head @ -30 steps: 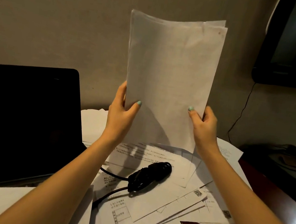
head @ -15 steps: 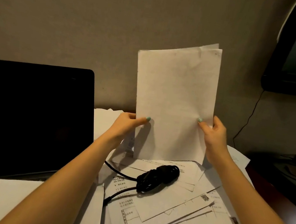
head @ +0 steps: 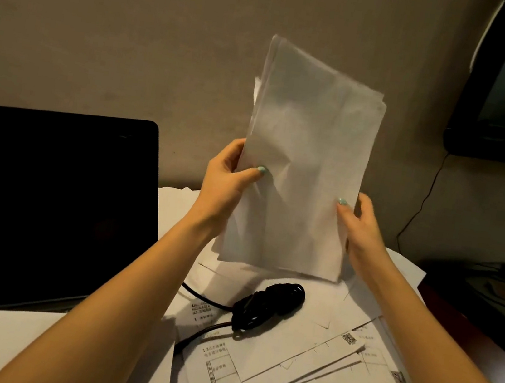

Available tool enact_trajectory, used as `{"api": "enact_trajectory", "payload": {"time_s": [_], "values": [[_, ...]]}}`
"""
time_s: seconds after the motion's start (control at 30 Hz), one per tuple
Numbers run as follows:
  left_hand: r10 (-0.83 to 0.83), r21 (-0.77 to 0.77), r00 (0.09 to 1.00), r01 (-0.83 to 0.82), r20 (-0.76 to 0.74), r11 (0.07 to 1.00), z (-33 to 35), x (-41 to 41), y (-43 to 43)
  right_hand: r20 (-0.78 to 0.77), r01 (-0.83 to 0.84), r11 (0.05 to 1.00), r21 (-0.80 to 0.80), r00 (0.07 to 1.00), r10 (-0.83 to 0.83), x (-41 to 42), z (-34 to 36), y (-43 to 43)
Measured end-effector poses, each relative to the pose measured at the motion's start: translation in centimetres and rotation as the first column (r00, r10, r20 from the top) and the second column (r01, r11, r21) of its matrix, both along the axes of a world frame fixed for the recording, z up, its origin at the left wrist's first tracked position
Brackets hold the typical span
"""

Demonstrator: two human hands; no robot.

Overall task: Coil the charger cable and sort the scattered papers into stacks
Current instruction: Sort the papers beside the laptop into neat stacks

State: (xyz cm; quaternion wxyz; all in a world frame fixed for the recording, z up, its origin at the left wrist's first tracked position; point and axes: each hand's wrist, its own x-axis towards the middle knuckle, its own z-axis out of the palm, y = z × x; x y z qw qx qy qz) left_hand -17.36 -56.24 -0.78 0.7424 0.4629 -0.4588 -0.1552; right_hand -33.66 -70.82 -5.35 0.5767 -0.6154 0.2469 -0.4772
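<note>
Sheaf (head: 303, 172) tilted since earlier | left hand (head: 224, 184), right hand (head: 358, 222) pinch side edges | light, floppy; grip low, both sides

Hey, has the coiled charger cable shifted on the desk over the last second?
No. The charger cable lies on the same printed sheets, just as far to the right of the laptop screen as before.

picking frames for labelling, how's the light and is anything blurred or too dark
Head view: dim, warm light; the held sheaf of white papers is softly blurred and shows no readable print; the coiled black charger cable looks fairly sharp; the black laptop screen is featureless black.
</note>
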Motion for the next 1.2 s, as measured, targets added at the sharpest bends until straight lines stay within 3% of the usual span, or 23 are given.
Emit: {"api": "enact_trajectory", "payload": {"time_s": [0.13,0.2,0.3,0.47,0.63,0.73,0.87,1.0,1.1,1.2], "values": [[-0.065,-0.049,0.998,0.066,0.022,0.997,1.3,-0.8,0.3,0.089,-0.15,0.967,0.208,0.987,0.134,-0.2,0.0,-0.2],[-0.067,-0.056,0.997,0.068,0.028,0.996,1.6,-0.8,0.4,0.124,-0.179,0.96,0.216,0.98,0.155,-0.5,0.3,-0.1],[0.01,-0.05,0.998,-0.007,0.061,0.999,1.2,-0.2,0.1,0.169,-0.079,0.988,0.135,0.984,0.055,-1.1,1.0,-0.6],[0.253,-0.028,0.938,-0.254,0.235,0.967,-0.7,-0.1,-0.9,0.163,0.158,0.975,-0.156,0.978,-0.132,-1.1,1.5,0.3],[0.279,0.002,0.925,-0.289,0.258,0.957,-2.0,0.4,-1.1,0.163,0.184,0.951,-0.25,0.976,-0.146,-0.3,0.9,1.2],[0.259,0.075,0.938,-0.283,0.232,0.956,-2.8,0.5,-1.3,0.056,0.17,0.956,-0.241,0.985,-0.161,0.3,-0.1,1.0],[0.169,0.233,0.983,-0.181,0.07,0.956,-4.4,0.7,-1.0,-0.106,0.092,0.983,-0.157,0.988,-0.109,1.1,-2.2,0.9],[0.178,0.201,0.98,-0.157,-0.094,0.967,-4.2,0.8,-0.9,-0.01,0.115,0.984,-0.139,0.993,-0.118,1.6,-2.2,1.7],[0.113,0.307,0.987,-0.074,-0.111,0.949,-5.2,1.5,-0.6,-0.038,0.04,0.999,-0.037,0.998,-0.041,2.0,-3.5,2.0],[0.062,0.472,0.998,-0.045,-0.019,0.88,-7.0,1.8,-0.4,-0.072,-0.019,0.991,0.132,0.997,0.029,2.0,-4.3,2.3]]}}
